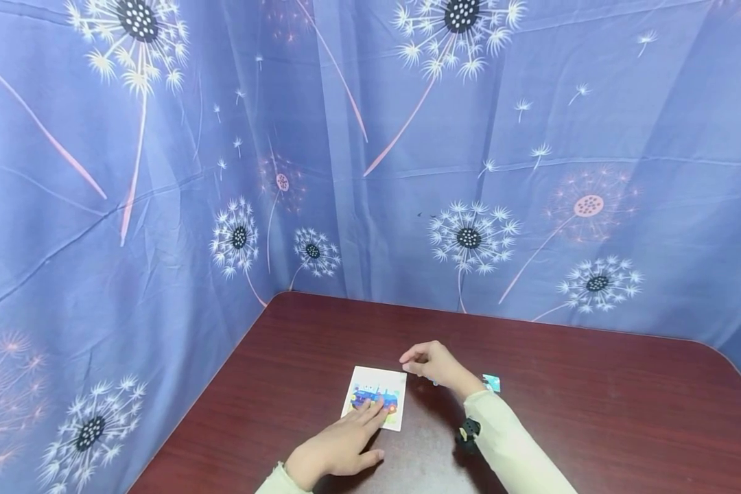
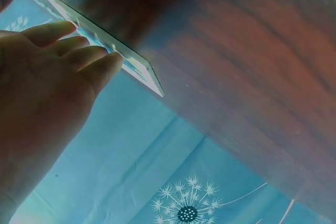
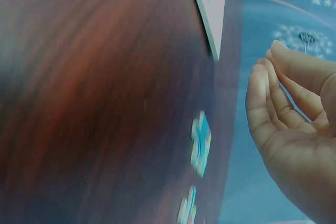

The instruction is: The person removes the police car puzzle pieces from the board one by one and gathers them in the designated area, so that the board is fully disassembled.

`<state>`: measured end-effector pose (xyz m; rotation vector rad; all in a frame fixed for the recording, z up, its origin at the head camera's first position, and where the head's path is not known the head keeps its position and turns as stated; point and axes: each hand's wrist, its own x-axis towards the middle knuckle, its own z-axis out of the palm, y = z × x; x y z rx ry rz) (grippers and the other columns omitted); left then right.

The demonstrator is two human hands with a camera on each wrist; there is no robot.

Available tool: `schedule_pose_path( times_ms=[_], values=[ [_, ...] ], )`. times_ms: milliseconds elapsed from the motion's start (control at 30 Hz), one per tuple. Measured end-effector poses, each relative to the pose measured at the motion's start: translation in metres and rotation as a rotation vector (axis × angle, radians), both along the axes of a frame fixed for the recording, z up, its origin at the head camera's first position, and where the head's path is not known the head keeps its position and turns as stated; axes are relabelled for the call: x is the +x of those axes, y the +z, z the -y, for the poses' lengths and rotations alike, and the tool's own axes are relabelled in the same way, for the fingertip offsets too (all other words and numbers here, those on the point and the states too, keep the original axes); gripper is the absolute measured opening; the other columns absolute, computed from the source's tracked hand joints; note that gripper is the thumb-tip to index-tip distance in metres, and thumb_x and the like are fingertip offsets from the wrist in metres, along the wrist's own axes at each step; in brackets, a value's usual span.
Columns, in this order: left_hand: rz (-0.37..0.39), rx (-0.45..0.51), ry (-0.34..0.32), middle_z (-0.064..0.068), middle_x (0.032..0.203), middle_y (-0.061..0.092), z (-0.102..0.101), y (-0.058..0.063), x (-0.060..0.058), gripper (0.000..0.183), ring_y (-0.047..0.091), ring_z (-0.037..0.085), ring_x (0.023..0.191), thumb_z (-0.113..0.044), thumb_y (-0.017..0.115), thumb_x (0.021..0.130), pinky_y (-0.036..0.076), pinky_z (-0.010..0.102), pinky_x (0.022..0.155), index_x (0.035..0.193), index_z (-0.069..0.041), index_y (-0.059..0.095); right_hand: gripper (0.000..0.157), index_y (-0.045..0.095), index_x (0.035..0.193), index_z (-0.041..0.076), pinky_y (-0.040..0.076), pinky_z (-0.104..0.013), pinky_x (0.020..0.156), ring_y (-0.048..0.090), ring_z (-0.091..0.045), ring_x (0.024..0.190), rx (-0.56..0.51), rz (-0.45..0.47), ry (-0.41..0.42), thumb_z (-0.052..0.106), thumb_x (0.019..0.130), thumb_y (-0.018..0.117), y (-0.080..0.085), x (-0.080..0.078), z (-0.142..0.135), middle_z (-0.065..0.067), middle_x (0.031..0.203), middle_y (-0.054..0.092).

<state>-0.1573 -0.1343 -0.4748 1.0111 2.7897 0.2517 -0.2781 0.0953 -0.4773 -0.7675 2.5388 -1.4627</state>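
A white-bordered picture board (image 1: 379, 371) with a blue tractor lies on the table, its thin edge showing in the left wrist view. My left hand (image 1: 346, 442) rests its extended fingers on the lower part of the picture. Just beyond the board's upper right corner, my right hand (image 1: 438, 367) hovers with fingers loosely bent and thumb close to them. Nothing shows between those fingertips in the right wrist view. Below that hand lie a blue jigsaw piece (image 3: 200, 144) and a second jigsaw piece (image 3: 187, 206), both loose on the table.
The dark red-brown table (image 1: 593, 412) extends to the right. A blue curtain (image 1: 370, 206) with dandelion prints hangs behind and along the left. A dark wrist camera (image 1: 469, 431) sits on the right sleeve.
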Motion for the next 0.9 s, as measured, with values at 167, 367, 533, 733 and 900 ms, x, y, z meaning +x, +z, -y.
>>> schedule_pose_path(
  times_ms=[167,367,533,733,900],
  values=[
    [-0.011,-0.012,-0.003,0.014,0.152,0.035,0.001,0.0,0.001,0.064,0.031,0.03,0.141,-0.039,0.055,0.095,0.032,0.043,0.111,0.146,-0.003,0.039,0.012,0.071,0.096,-0.005,0.048,-0.021,0.057,0.056,-0.007,0.065,-0.029,-0.025,0.051,0.002,0.087,0.067,-0.003,-0.001,0.017,-0.009,0.081,0.07],
    [-0.009,-0.013,-0.017,0.013,0.152,0.035,0.002,-0.001,0.0,0.063,0.032,0.029,0.14,-0.039,0.053,0.096,0.032,0.042,0.112,0.145,-0.002,0.04,0.012,0.071,0.097,-0.004,0.048,-0.02,0.06,0.058,-0.008,0.07,-0.016,0.006,0.078,0.001,0.087,0.067,-0.007,0.002,0.035,-0.008,0.083,0.071],
    [0.006,-0.003,-0.022,0.013,0.152,0.035,0.003,-0.001,0.0,0.062,0.032,0.029,0.14,-0.038,0.053,0.096,0.032,0.042,0.111,0.145,-0.002,0.04,0.013,0.072,0.099,-0.001,0.048,-0.021,0.06,0.059,-0.01,0.07,0.003,0.027,0.098,0.0,0.087,0.066,-0.01,0.005,0.046,-0.007,0.083,0.07],
    [-0.008,-0.002,-0.027,0.014,0.151,0.037,0.003,0.0,0.0,0.062,0.033,0.028,0.14,-0.036,0.055,0.096,0.033,0.041,0.111,0.145,-0.001,0.04,0.013,0.072,0.098,-0.003,0.049,-0.021,0.062,0.061,-0.012,0.073,0.009,0.011,0.127,-0.002,0.087,0.066,-0.014,0.006,0.056,-0.011,0.085,0.071],
    [-0.012,-0.008,-0.032,0.014,0.151,0.036,0.003,0.0,0.0,0.061,0.034,0.028,0.139,-0.036,0.054,0.096,0.033,0.041,0.111,0.144,-0.001,0.041,0.013,0.072,0.098,-0.003,0.05,-0.021,0.068,0.06,-0.011,0.074,0.006,0.012,0.147,-0.003,0.086,0.067,-0.015,0.007,0.063,-0.01,0.082,0.069]
  ],
)
